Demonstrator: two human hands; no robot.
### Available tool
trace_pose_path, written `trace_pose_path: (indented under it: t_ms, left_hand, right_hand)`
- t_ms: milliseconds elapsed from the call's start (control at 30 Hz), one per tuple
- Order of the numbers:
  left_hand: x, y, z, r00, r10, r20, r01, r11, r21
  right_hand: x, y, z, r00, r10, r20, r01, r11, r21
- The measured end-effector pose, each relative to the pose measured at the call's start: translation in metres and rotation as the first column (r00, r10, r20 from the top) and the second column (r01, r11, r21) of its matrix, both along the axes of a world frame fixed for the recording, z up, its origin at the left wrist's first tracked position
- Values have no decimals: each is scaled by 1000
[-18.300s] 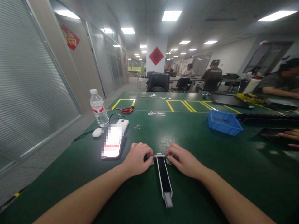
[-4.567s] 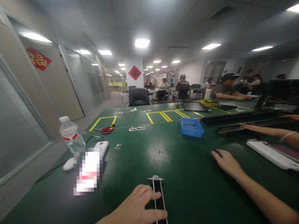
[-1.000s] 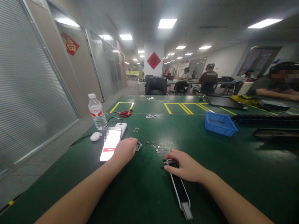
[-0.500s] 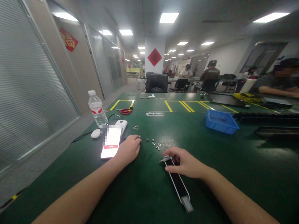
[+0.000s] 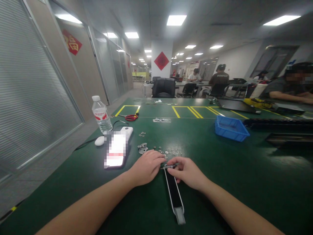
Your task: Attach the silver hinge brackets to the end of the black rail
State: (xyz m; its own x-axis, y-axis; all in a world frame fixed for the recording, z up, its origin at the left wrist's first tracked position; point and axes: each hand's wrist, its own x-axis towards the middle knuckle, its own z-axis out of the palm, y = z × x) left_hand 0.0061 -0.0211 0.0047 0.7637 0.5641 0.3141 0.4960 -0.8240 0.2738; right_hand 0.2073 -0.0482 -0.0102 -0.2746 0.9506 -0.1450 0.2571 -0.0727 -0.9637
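A long black strip with white edges and a grey end piece (image 5: 174, 192) lies on the green table (image 5: 220, 169), pointing toward me. My left hand (image 5: 146, 167) and my right hand (image 5: 188, 172) meet at its far end, both with fingers pinched on a small metal fitting (image 5: 169, 166) there. Several small nuts or washers (image 5: 161, 150) and two small metal brackets (image 5: 142, 148) lie just beyond my hands.
A lit phone (image 5: 114, 153), white power bank (image 5: 127, 131), white mouse (image 5: 99, 140) and water bottle (image 5: 100, 114) sit left. Red scissors (image 5: 131, 117) and more metal parts (image 5: 161, 120) lie farther back. A blue bin (image 5: 231, 128) and black trays (image 5: 288, 138) stand right. People sit beyond.
My left hand left the brackets by the phone and came right to the strip's far end. The strip swung straight toward me, and both hands now pinch its end fitting.
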Motion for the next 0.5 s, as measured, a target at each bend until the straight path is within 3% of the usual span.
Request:
trace_pose_path:
  t_ms: [200,400,500]
  left_hand:
    - [0,-6,4,1000,12,20,-11,996,-91]
    - [1,-7,7,999,46,-26,-48,995,-86]
    - [1,-7,8,998,62,-24,-64,995,-80]
  right_hand:
    - [1,2,-5,994,-8,-108,7,1000,-9]
    - [10,4,5,980,26,197,-67,977,203]
    - [15,9,4,965,-31,261,-56,946,321]
